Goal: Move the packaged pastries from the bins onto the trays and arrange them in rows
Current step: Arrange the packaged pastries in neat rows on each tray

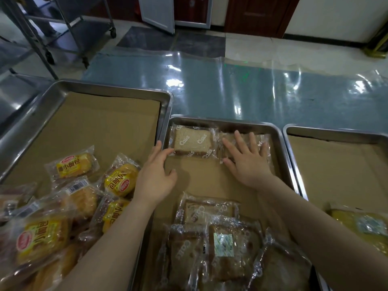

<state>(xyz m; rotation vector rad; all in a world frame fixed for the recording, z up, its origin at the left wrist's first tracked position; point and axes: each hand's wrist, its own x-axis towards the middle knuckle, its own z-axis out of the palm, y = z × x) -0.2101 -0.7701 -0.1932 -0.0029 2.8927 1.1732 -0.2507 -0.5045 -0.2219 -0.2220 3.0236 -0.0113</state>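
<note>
The middle steel tray [228,122], lined with brown paper, has two clear-wrapped bread slices along its far edge. My left hand [156,175] touches the near left corner of the left slice [193,142] with relaxed fingers. My right hand [247,160] lies flat, fingers spread, pressing on the right slice [263,141]. A loose pile of several more wrapped slices [212,238] sits at the tray's near end. The left tray [117,91] carries several yellow-labelled small bread packs [73,164] heaped in its near half.
A third paper-lined tray [336,132] stands to the right, with a yellow pack [361,225] at its near end. A plastic-covered blue tabletop [231,89] stretches beyond the trays. A wheeled metal rack [69,28] stands on the floor at the far left.
</note>
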